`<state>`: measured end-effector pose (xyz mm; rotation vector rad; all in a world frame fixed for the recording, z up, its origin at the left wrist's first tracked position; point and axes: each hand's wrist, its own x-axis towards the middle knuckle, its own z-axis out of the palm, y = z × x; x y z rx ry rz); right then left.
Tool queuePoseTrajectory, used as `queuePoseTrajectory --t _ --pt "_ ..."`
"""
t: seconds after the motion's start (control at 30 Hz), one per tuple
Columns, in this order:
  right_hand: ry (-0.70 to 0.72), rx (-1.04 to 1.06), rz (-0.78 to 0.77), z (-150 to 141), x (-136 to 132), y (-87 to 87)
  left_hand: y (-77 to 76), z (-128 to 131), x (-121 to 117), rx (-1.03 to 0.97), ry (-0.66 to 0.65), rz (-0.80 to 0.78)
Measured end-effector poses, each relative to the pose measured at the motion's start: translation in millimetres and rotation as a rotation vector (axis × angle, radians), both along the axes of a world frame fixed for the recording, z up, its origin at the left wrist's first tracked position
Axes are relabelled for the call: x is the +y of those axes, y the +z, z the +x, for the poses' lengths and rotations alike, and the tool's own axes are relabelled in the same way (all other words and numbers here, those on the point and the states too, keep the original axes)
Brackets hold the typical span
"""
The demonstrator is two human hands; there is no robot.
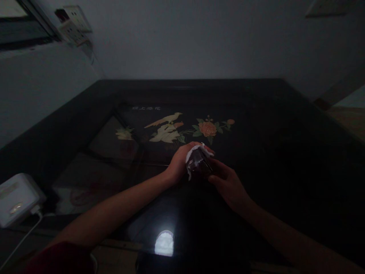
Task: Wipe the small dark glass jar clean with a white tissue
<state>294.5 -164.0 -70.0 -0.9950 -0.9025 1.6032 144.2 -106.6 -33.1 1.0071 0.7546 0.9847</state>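
Over the middle of the black table, a small dark glossy object point(199, 160) is held between both hands. Its kind is hard to make out in the dim light. A crumpled white tissue point(188, 156) wraps round its far and left sides. My left hand point(181, 160) is closed round the tissue from the left, pressing it against the object; most of its fingertips are hidden behind. From the right, my right hand point(227, 183) grips the object's near right edge between thumb and fingers.
The glossy black table point(273, 125) bears a bird-and-flower picture point(207, 128) and stands against a wall. At the left edge sits a white box-shaped device point(17, 198) with a white cable point(23, 239). Power sockets point(74, 28) are at the upper left.
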Motion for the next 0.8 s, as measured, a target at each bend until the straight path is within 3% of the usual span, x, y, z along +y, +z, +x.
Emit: queuePoseTrajectory --t 0.2,0.27,0.43,0.57,0.8 --pt "0.001 0.061 -0.040 -4.0 0.9 4.5 -0.4 7.4 -9.1 -0.240 0.004 -0.327" --pt "-0.001 0.056 -0.044 -5.5 0.8 6.8 -2.3 8.6 -11.2 -0.262 0.022 -0.370" --pt "0.001 0.024 -0.026 -7.3 -0.3 12.4 -2.2 9.6 -15.1 -0.289 0.132 -0.338" --pt "-0.080 -0.049 -0.027 -7.5 -0.9 12.3 2.8 8.9 -16.2 -0.295 0.196 -0.301" --pt "-0.108 0.034 -0.112 -8.2 -1.6 14.3 2.3 9.7 -17.1 -0.131 0.392 -0.060"
